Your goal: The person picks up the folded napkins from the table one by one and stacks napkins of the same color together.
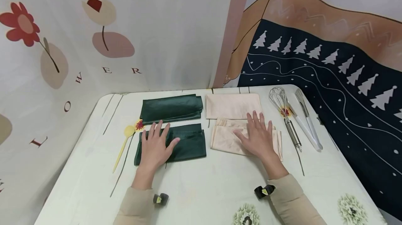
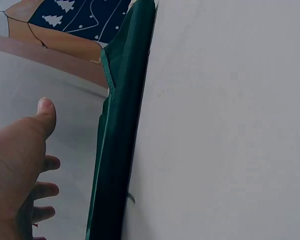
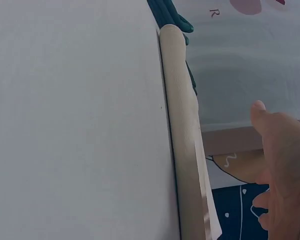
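My left hand (image 1: pixel 156 150), fingers spread, is over the left part of the nearer folded dark green cloth (image 1: pixel 188 146). In the left wrist view a gap shows between that hand (image 2: pixel 20 160) and the edge of the green cloth (image 2: pixel 121 130). My right hand (image 1: pixel 259 136) is spread over the nearer folded pale pink cloth (image 1: pixel 229 139); the right wrist view has this hand (image 3: pixel 290 165) apart from the pink cloth's rolled edge (image 3: pixel 182 130). Behind them lie a second folded green cloth (image 1: pixel 171 109) and a second folded pink cloth (image 1: pixel 232 105).
At left lies a yellow spoon-like utensil (image 1: pixel 128 131). A metal whisk (image 1: pixel 290 130) and tongs (image 1: pixel 306 120) with white handles lie at right. A pale patterned cloth covers the table (image 1: pixel 213 190). Printed curtains (image 1: pixel 176 36) hang behind and beside it.
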{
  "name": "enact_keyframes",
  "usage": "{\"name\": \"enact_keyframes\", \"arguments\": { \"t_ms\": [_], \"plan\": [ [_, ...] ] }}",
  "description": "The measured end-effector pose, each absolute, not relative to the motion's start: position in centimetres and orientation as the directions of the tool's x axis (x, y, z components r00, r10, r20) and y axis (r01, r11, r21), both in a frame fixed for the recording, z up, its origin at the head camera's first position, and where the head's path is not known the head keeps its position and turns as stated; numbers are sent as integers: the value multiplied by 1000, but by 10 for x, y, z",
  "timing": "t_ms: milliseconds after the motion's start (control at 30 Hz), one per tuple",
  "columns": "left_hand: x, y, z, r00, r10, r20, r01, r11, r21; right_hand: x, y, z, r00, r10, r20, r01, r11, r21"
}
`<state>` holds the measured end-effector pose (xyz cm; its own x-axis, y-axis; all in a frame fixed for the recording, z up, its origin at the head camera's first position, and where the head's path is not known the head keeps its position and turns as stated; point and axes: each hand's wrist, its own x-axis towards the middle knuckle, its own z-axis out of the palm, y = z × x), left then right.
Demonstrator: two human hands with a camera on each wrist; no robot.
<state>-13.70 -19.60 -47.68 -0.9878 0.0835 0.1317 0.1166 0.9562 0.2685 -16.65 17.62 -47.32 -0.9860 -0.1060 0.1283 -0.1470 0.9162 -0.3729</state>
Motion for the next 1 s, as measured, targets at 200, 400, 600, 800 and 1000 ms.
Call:
{"name": "enact_keyframes", "arguments": {
  "t_ms": [200,400,600,800,1000],
  "plan": [
    [-136,-207,-476,-989,62,138,101,947,304,-169,172,-472,-979,-118,169,-194,807,-558],
    [-134,-225,-477,-991,17,130,57,948,313,-173,162,-469,-979,-91,181,-196,648,-736],
    [-132,-240,-478,-995,-13,95,25,924,383,-180,148,-469,-982,-111,153,-189,557,-809],
    [-129,-251,-480,-997,-50,67,-14,893,451,-187,135,-473,-982,-140,124,-180,533,-827],
    [-128,-257,-481,-995,-87,41,-57,876,479,-189,121,-476,-979,-174,108,-181,491,-852]
  ]
}}
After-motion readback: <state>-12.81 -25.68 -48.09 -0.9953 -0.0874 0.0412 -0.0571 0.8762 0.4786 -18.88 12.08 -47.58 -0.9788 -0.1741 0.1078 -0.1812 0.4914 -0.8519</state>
